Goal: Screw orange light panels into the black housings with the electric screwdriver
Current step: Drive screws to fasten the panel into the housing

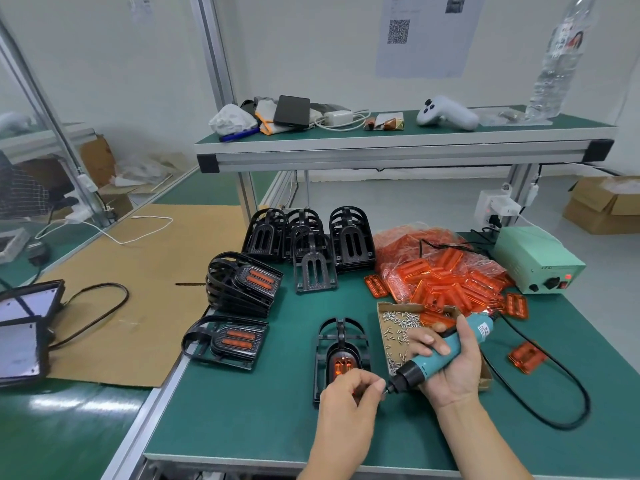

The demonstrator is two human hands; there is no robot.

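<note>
My right hand (450, 362) grips the teal electric screwdriver (440, 355), its black tip pointing left and down. My left hand (349, 393) has its fingers pinched at the driver's bit, apparently on a small screw, and covers the near end of a black housing (341, 344) lying on the green mat. An orange light panel (341, 367) sits in that housing. A cardboard tray of screws (398, 327) lies just right of the housing, partly behind my hands.
Finished housings with orange panels (239, 341) and a stack (249, 282) lie to the left. Empty black housings (311, 244) stand behind. A bag of orange panels (446, 271), loose panel (526, 356), green power supply (538, 259) and the driver's black cable (554, 382) fill the right.
</note>
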